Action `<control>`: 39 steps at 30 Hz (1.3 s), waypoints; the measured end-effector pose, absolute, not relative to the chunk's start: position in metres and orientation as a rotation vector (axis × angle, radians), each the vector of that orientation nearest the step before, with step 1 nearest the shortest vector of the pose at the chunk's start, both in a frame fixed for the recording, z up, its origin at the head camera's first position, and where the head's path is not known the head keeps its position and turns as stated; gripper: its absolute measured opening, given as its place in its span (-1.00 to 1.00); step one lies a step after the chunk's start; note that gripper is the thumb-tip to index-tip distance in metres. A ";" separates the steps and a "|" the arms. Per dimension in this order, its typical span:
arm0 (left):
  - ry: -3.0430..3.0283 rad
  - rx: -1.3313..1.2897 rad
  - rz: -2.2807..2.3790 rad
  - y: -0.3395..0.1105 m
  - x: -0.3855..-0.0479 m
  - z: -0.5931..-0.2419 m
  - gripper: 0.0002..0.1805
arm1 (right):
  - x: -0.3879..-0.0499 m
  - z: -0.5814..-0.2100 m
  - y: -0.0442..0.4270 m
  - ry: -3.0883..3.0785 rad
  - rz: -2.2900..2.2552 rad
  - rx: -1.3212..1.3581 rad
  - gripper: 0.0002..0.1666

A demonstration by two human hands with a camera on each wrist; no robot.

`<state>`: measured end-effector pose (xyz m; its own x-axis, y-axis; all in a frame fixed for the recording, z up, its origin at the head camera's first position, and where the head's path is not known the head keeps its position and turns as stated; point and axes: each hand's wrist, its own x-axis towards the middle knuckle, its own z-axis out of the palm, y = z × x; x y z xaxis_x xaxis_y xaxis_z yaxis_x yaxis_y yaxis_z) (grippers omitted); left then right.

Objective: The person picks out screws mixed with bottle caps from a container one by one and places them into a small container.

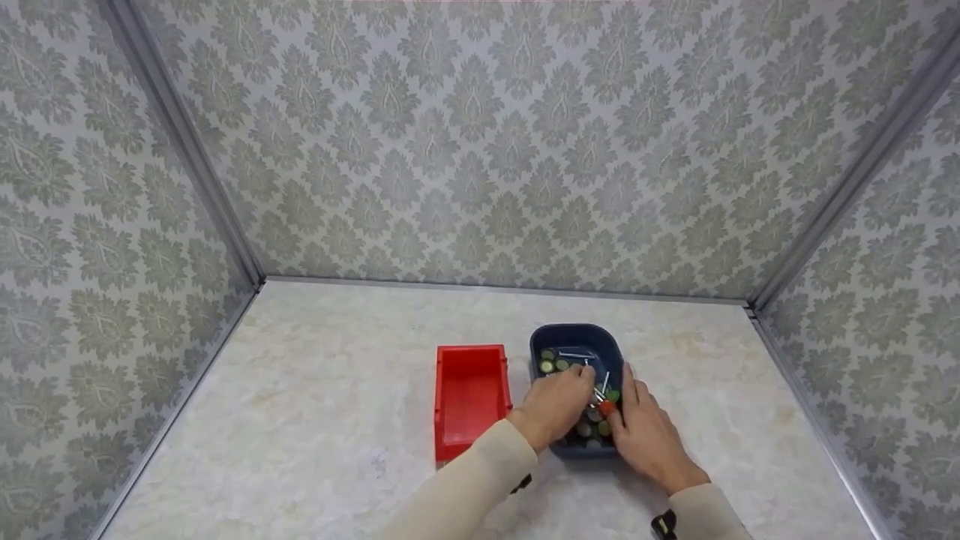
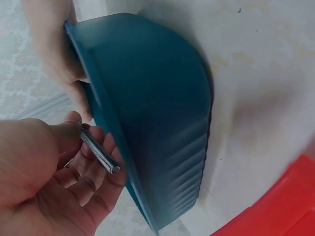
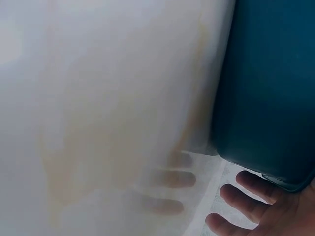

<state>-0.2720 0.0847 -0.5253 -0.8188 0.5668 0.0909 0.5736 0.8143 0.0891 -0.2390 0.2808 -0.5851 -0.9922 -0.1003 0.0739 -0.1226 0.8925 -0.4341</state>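
My left hand (image 1: 559,401) is over a dark blue bin (image 1: 541,346) of small parts. In the left wrist view, that hand pinches a threaded metal bolt (image 2: 100,151) between thumb and fingers beside the bin's rim. My right hand (image 1: 654,435) holds the bin's right wall, thumb inside the rim and fingers along the outside. In the right wrist view, several of its fingertips (image 3: 241,201) extend past the bin's corner. Inside lie round greenish pieces (image 1: 547,367), thin metal screws (image 1: 576,355) and a red piece (image 1: 606,408) near the right thumb. My left hand hides part of the contents.
A red open bin (image 1: 471,401) stands left of the blue one, with a narrow gap between them. Both rest on a pale marbled table (image 1: 315,420). Patterned panels (image 1: 480,150) rise at the back and sides.
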 end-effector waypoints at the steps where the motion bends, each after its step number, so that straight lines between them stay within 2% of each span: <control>1: -2.929 -0.919 -0.179 0.084 -0.272 -0.524 -0.64 | -0.239 -0.585 0.280 -3.012 0.702 0.170 0.01; 5: -2.916 -0.907 -0.230 0.082 -0.273 -0.521 -0.69 | -0.238 -0.585 0.278 -3.013 0.719 0.153 0.01; 13: -2.943 -0.876 -0.333 0.074 -0.273 -0.518 -0.67 | -0.237 -0.585 0.276 -3.014 0.710 0.154 0.01; 22: -2.867 -0.880 -0.390 0.066 -0.273 -0.516 -0.78 | -0.236 -0.587 0.278 -2.995 0.693 0.149 0.00; 31: -2.878 -0.865 -0.474 0.056 -0.274 -0.510 -0.78 | -0.237 -0.588 0.278 -2.997 0.739 0.131 0.00; 39: -2.779 -0.858 -0.494 0.042 -0.277 -0.507 -0.88 | -0.237 -0.588 0.278 -2.994 0.795 0.118 0.01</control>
